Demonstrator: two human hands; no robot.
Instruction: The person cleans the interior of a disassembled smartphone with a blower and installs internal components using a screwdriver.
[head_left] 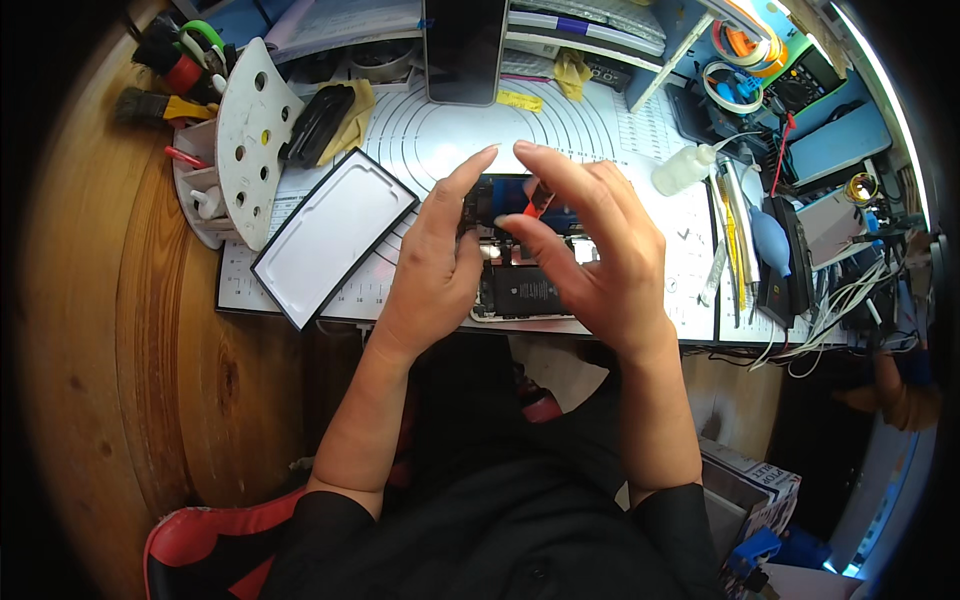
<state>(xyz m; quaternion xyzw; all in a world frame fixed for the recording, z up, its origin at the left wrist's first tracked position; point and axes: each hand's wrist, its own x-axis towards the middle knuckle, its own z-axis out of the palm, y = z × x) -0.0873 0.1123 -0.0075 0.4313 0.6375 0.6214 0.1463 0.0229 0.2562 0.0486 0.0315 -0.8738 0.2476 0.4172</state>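
An opened phone (525, 295) lies on the white mat (360, 305), its black battery and inner parts showing. Above it, a dark blue screen panel (512, 192) with a red-orange piece (536, 205) stands raised at the phone's upper end. My left hand (435, 265) grips that panel's left edge, thumb low and forefinger at the top. My right hand (610, 250) curls round its right part, thumb against the front and forefinger reaching over the top; fingertips behind it are hidden. A white tray with black rim (332, 233) lies tilted beside my left hand.
A perforated tool holder (250, 140), standing smartphone (462, 45) and shelf (585, 30) line the back. At right lie a bottle (680, 172), blue blower (770, 240), metal tools and cables (850, 295). A red-black chair (190, 540) and cardboard box (760, 475) are below.
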